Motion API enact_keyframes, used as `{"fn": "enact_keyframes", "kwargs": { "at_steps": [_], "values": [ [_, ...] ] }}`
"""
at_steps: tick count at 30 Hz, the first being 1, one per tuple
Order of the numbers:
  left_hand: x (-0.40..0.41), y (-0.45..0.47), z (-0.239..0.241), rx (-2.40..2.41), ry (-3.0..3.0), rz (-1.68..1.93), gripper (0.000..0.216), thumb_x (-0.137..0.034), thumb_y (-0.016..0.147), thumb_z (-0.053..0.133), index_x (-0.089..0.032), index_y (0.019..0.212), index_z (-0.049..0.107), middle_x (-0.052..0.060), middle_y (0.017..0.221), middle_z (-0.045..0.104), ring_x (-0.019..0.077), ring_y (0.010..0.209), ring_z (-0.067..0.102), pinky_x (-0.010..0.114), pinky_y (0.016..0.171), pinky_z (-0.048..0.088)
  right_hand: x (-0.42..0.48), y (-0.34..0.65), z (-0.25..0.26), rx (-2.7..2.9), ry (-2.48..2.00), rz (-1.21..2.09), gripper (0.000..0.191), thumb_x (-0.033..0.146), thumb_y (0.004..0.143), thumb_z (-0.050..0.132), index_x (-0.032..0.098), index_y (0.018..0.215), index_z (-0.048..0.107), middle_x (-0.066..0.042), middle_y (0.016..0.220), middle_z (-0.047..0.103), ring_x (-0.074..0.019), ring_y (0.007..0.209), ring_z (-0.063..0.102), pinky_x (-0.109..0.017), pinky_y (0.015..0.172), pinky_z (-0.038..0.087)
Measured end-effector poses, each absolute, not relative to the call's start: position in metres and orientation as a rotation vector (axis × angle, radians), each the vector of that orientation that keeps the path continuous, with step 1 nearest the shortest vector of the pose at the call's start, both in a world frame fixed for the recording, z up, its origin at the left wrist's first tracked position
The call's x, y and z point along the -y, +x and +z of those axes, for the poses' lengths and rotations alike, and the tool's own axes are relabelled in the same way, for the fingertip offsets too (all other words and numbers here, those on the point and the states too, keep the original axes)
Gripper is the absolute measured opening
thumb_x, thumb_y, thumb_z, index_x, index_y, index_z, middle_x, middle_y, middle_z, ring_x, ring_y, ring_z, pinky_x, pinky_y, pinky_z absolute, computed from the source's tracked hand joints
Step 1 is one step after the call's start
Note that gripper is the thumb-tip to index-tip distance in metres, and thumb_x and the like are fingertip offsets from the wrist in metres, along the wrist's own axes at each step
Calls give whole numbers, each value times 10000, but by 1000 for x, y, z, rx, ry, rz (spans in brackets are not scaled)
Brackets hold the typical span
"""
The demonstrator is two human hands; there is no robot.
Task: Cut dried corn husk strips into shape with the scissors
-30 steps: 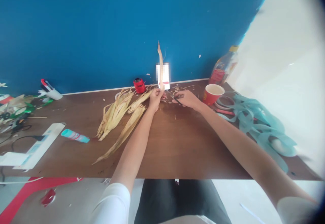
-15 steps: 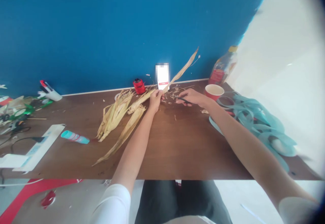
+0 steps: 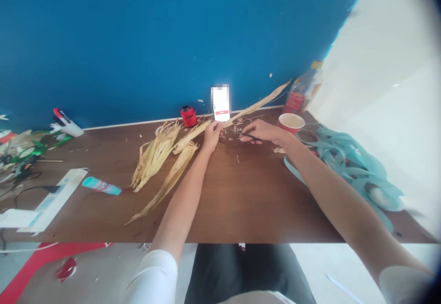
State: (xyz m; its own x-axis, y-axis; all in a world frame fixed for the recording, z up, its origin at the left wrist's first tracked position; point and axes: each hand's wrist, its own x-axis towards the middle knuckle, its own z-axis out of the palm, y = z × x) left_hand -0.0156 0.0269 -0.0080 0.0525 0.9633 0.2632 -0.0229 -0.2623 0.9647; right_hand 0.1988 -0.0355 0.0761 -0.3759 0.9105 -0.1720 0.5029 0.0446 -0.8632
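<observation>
My left hand (image 3: 212, 135) is closed around the base of a long dry corn husk strip (image 3: 262, 102), which slants up to the right toward the bottle. My right hand (image 3: 261, 132) is closed on a thin dark tool (image 3: 251, 136), likely scissors, just right of the left hand. Small husk scraps (image 3: 234, 129) lie between the hands. A pile of dry corn husks (image 3: 161, 157) lies on the brown table (image 3: 241, 203) to the left of my left arm.
A red paper cup (image 3: 290, 125), a plastic bottle (image 3: 303, 90) and light blue cut paper shapes (image 3: 351, 166) sit on the right. A red thread spool (image 3: 189, 115) and a white card (image 3: 221, 103) stand by the blue wall. A teal tube (image 3: 101, 185), a white box (image 3: 51, 200) and clutter lie left.
The husk strip in my left hand has swung from upright down to the right, now lying low toward the bottle. My right hand shifted slightly right with the tool.
</observation>
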Motion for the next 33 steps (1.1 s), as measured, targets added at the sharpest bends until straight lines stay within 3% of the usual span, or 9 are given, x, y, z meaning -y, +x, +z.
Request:
{"fn": "enact_keyframes", "kwargs": {
  "at_steps": [20, 33],
  "values": [
    [-29, -16, -11, -1030, 1467, 1347, 180, -317, 871, 605, -160, 785, 630, -20, 649, 559, 84, 542, 483, 207, 527, 371, 36, 204, 80, 1907, -1453, 1332, 369, 448, 690, 832, 166, 923, 781, -36, 595, 640, -77, 456, 428, -241, 478, 360],
    [-25, -15, -7, -1025, 1373, 1324, 153, -264, 891, 577, -143, 804, 613, -3, 667, 603, 87, 551, 538, 201, 515, 396, 36, 199, 79, 1871, -1463, 1282, 328, 406, 637, 856, 165, 846, 784, -18, 556, 610, -81, 453, 416, -251, 462, 346]
  ]
}}
